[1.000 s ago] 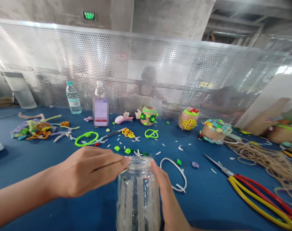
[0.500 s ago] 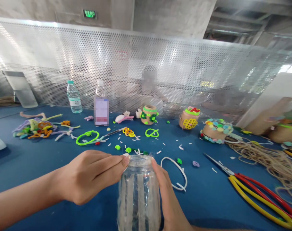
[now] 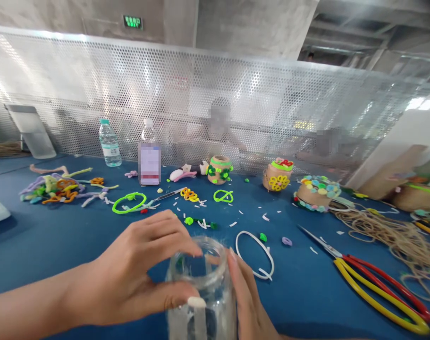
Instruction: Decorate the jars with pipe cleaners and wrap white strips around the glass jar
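A clear glass jar (image 3: 220,295) stands in front of me, its open mouth tilted towards me. Pale strips (image 3: 200,323) run down its wall. My left hand (image 3: 144,269) is at the jar's left side, thumb and fingers spread apart. Its fingertips are by the rim, and the thumb, with a long pale nail, lies over the front near the top of a strip. My right hand (image 3: 248,297) holds the jar from the right, fingers stretched along the wall up to the rim. To its right lies a white pipe cleaner loop (image 3: 255,255).
Scissors with red and yellow handles (image 3: 381,293) lie at right, before tangled twine (image 3: 370,236). Decorated jars (image 3: 220,170) stand further back. Pipe cleaner pieces (image 3: 62,186), a water bottle (image 3: 109,144) and a blurred phone-like screen (image 3: 149,164) are at left. White scraps dot the blue table (image 3: 94,236).
The jar's mouth has tipped towards me. My left hand has opened from closed fingers at the rim, its thumb moving down over the jar's front. My right hand stays on the jar's right side.
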The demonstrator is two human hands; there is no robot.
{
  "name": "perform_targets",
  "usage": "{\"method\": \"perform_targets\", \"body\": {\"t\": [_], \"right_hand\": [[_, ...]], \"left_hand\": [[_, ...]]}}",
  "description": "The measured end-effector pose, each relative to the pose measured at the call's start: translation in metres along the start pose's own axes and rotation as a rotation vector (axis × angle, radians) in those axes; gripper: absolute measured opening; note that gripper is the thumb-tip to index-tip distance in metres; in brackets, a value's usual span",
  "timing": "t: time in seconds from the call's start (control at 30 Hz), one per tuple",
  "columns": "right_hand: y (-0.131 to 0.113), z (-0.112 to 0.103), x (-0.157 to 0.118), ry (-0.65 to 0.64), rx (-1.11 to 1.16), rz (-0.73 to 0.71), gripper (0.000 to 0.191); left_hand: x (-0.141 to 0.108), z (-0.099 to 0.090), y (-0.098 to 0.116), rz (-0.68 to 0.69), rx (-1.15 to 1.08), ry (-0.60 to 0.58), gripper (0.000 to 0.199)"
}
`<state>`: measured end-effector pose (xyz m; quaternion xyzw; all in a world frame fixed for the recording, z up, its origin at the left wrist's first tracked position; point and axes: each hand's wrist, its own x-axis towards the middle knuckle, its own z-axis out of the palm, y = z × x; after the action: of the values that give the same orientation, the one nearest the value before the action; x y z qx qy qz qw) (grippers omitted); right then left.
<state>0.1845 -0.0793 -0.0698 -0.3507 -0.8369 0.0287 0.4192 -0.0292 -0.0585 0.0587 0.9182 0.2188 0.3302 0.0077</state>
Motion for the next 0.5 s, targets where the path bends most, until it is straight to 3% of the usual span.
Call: {"method": "perform_targets", "body": {"t": [0.1,0.27,0.37,0.5], "right_hand": [[0.006,-0.009,0.004,0.07,-0.028,-0.148,0.105],[0.007,-0.012,0.006,0.046,-0.046,-0.216,0.093],[0.005,-0.016,0.013,0.053,0.071,-0.019,0.1],[0.002,-0.031,0.029,-0.261,0.386,0.193,0.129]], "left_hand": [[-0.004,0.003,0.011,-0.021,-0.08,-0.043,0.013],[-0.007,0.011,0.013,-0.048,-0.023,0.045,0.009],[-0.007,0.014,0.007,0.0,0.09,0.1,0.016],[-0.013,0.018,-0.003,0.163,0.311,0.116,0.021]]}}
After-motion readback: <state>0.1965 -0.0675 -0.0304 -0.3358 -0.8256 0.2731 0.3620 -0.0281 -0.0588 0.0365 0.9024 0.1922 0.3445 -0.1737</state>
